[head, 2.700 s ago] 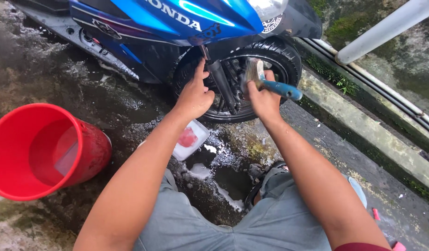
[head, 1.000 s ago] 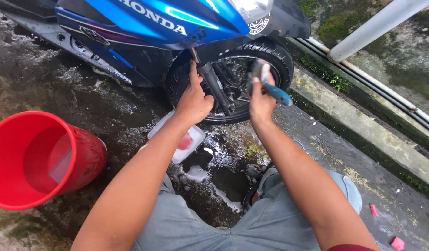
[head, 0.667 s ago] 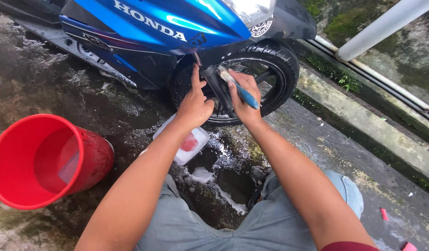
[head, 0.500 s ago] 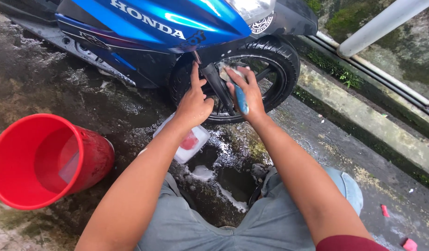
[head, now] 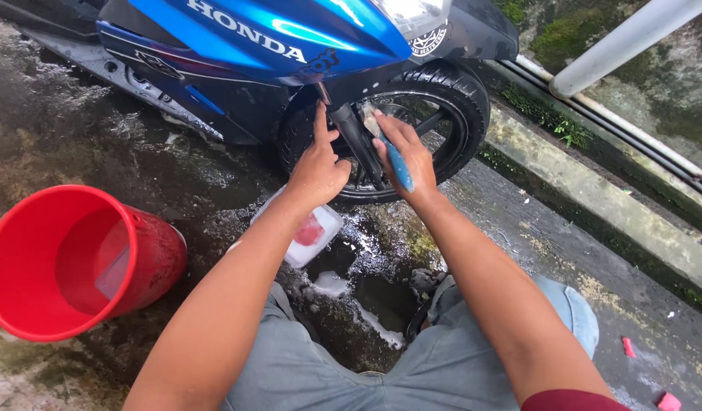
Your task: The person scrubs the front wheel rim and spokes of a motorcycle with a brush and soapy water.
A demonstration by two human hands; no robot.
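Two hands are seen at the front wheel (head: 412, 129) of a blue scooter (head: 275, 38), which stands on wet ground (head: 138, 175). A brush (head: 393, 156) with a blue handle is gripped in the right hand (head: 404, 160), the fingers closed around the handle. Its long axis runs from the wrist up and away toward the wheel's hub, and the pale bristle end is pressed in among the spokes just right of the fork leg (head: 351, 137). The brush is thus held by the right hand alone, and the wheel lies directly ahead of it, touching the bristles.

The left hand (head: 320, 167) is laid against the tyre on the left side of the fork leg, with the index finger stretched upward and the other fingers curled; nothing is held in it. The fork leg stands between the two hands, and both are close to it.

A clear tub (head: 309, 232) with something pink inside is set on the ground just below the left wrist. A red bucket (head: 77, 259) is tipped toward the camera at the left, well apart from the wheel. A concrete curb (head: 594, 198) and a white pipe (head: 625, 42) are seen at the right.
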